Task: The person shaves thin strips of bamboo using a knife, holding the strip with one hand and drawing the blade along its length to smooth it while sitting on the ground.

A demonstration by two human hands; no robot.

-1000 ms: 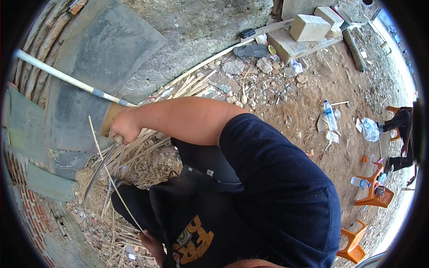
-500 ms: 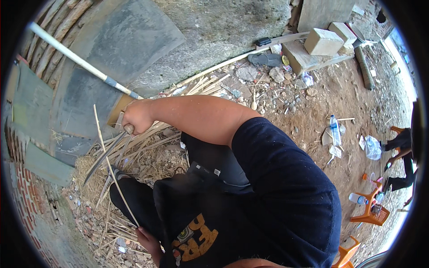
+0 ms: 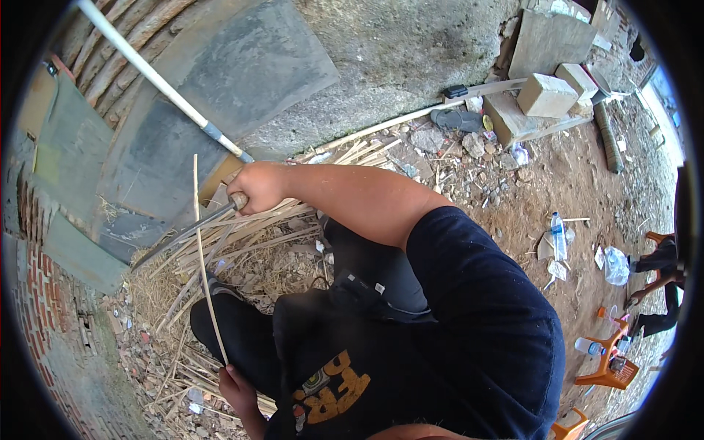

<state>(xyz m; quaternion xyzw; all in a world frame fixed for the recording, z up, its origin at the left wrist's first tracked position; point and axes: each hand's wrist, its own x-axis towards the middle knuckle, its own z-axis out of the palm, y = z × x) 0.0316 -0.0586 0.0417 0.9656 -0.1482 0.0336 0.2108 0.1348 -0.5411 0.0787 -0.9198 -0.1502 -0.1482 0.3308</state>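
Observation:
My right hand [image 3: 257, 189] is closed round the wooden handle of a machete [image 3: 163, 248]. Its long, dark, slightly curved blade points down to the left. Between the fingers of my left hand [image 3: 237, 387], low in the view, is the bottom end of a thin bamboo strip [image 3: 206, 282]. The strip stands up past my bent knee and crosses the blade partway along; whether the two touch, I cannot tell. Under my right hand and the blade lies a loose pile of split bamboo strips [image 3: 246, 231] on straw-like shavings [image 3: 158, 293].
A white pole [image 3: 158, 81] leans across dark boards [image 3: 242, 66] at the far left. Pale blocks [image 3: 546, 95] sit on a slab beside a sandal [image 3: 456, 120]. Right, on dirt, are a plastic bottle [image 3: 559, 233] and an orange stool [image 3: 607, 359]; another person [image 3: 660, 260] is at the edge.
The whole view has shifted, with the scene now further right and lower. The machete blade lies flatter and crosses the strip higher up. Both hands keep their hold.

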